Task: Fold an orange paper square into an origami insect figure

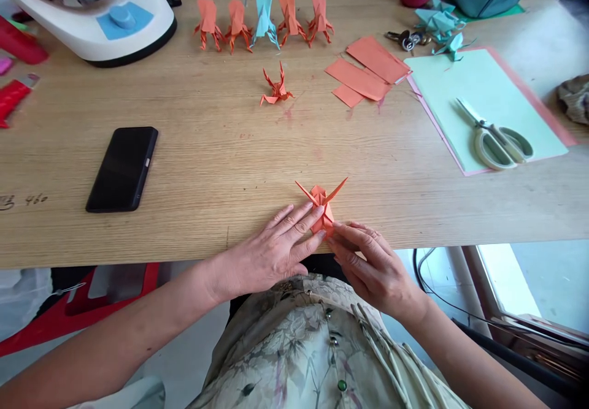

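At the table's front edge lies a partly folded orange origami figure, with two thin points spreading out at its far end. My left hand holds it from the left, fingertips pressed on its middle and thumb near its lower edge. From the right, my right hand pinches the lower right corner with thumb and fingers closed. The fingertips partly cover the lower folds. A finished-looking orange origami figure with raised points sits farther up the table.
Several orange folded figures and a blue one stand in a row at the back. Orange paper strips, keys and scissors on pale green sheets lie right. A black phone and white fan base are left.
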The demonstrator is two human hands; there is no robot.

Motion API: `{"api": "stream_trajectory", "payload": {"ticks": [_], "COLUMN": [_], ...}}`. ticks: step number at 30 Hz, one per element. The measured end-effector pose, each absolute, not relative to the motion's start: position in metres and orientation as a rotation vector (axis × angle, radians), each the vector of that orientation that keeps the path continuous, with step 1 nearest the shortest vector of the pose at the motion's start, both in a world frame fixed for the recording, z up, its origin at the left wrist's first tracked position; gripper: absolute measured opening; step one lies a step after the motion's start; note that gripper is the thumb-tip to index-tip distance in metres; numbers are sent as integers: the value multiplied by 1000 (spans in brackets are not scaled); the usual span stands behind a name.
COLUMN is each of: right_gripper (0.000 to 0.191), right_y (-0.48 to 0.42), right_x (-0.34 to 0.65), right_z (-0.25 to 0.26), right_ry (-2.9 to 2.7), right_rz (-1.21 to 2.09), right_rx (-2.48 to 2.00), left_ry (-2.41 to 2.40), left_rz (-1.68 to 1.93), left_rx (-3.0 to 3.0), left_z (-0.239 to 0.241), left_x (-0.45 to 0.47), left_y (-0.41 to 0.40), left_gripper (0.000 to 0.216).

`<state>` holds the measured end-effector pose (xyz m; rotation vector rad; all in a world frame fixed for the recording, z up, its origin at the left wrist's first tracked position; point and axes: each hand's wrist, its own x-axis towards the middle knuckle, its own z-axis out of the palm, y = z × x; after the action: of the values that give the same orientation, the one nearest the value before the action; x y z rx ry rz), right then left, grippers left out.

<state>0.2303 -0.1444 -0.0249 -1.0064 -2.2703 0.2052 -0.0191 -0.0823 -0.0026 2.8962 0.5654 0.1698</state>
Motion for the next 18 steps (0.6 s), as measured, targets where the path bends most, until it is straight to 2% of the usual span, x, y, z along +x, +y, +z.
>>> {"api": "stream_trajectory", "payload": {"ticks": [7,13,18], "right_gripper": [37,36,43], "right_y": [-146,-144,-143], "right_x": [230,232,235], "right_z": [-25,-28,-30], "right_ry": [-2280,-2316,-2312], "right_rz": [208,178,158], "right_rx": [-1017,-1010,-970], "left_ry": [505,469,480], "left_rz": [21,-27,-23], "left_rx": [3077,3175,3180], "left_z": [0,0,-2], "left_x": [-23,-21,-22], "left_y": [-79,-79,-78], "left_gripper": [110,118,129]}}
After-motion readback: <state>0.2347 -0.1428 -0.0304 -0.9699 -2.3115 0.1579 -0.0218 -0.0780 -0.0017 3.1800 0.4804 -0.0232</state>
